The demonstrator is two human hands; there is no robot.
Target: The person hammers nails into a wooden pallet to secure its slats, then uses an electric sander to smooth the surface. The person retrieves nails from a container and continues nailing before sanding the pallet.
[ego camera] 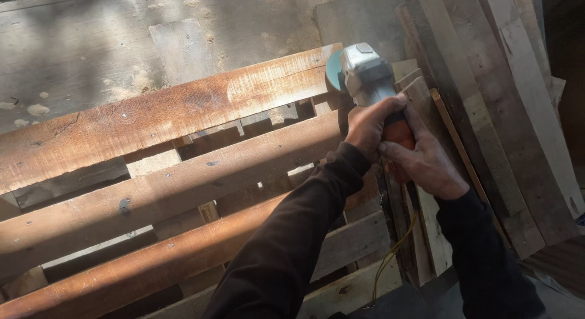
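A broad wooden pallet of rough brown slats [170, 173] fills most of the view, its boards running slantwise over a grey concrete floor [91, 45]. To its right, a stack of pale weathered planks [518, 112] leans against the pallet's end. At the upper right end of the top slat sits a handheld angle grinder with a grey metal head, teal guard and orange body [365, 81]. The left hand [368, 127] is clamped around the grinder just behind its head; the right hand [426, 163] is closed on the orange body, both in dark sleeves. A thin yellow cord [393, 255] trails down below the hands.
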